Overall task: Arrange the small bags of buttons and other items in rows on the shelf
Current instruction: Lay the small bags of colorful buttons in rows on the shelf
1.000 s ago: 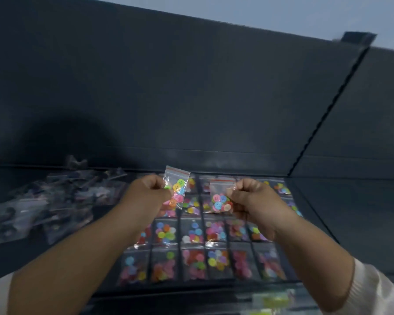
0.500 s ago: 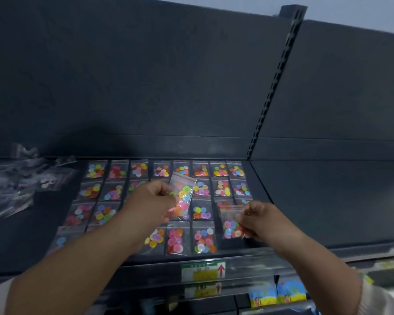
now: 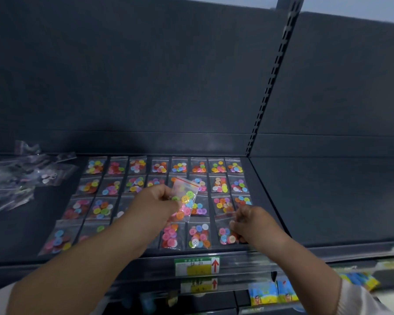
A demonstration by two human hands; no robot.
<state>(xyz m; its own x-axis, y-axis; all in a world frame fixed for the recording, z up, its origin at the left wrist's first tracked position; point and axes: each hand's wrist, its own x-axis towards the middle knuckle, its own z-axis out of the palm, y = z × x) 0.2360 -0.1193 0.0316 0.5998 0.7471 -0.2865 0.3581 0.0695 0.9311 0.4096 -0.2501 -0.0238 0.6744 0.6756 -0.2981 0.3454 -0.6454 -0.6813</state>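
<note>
Bags of coloured buttons, flat in four rows across dark shelf, edge to edge, filling its right part up to slotted upright. Left hand above middle of rows, fingers and thumb curled, pinching one red-striped bag by its left edge; bag tilted, clear of shelf, buttons gathered in lower half. Right hand low at front right corner of grid, fingers curled, pinching top of another bag set at right end of front row. Whether that bag lies fully flat: cannot tell. Hands apart, each closed on its own bag. Heap of clear bags with pale contents, loose and unsorted, at far left of shelf, well apart from rows. Green and yellow price label with red arrow on shelf's front edge. Bright packets on level below, blurred. White sleeve on right forearm.
</note>
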